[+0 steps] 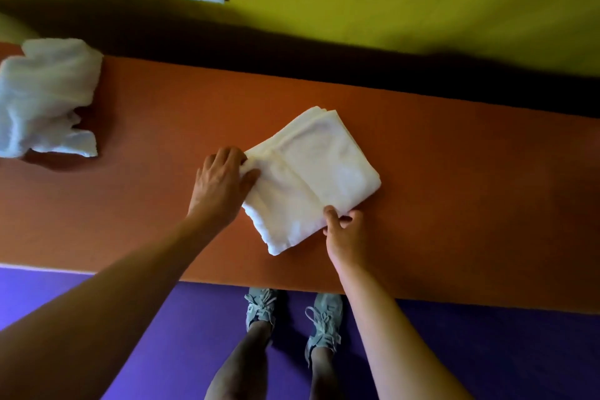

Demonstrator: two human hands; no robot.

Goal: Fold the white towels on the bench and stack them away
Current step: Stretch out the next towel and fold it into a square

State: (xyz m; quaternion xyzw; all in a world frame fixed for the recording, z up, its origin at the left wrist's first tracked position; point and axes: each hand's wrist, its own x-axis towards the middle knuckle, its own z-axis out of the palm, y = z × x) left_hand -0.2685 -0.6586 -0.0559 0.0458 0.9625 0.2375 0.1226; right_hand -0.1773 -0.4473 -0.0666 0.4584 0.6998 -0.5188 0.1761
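Here the towel (311, 178) lies folded on the bench (454, 204), set at a slant to its edge, a seam running across the middle and the stacked layers showing at the far corner. The left hand (220, 185) pinches the left corner, thumb on top and fingers tucked against the edge; the right hand (344, 230) grips the near edge, thumb over the cloth and fingers curled beneath. So both hands hold the towel, neither is free. A second towel (45, 97) sits crumpled at the far left of the bench, well apart and still unfolded. My judgement is that the fold is nearly done and a last fold or a lift to the stack comes next. The risk lies in the layers: each hand has only an edge, so a lift from these two points could let the loose far corner sag and fan open, undoing the fold. The slant matters too, since a further fold made without squaring it first would likely come out crooked. Nothing shows where the stack is to go, so the carry cannot be judged.
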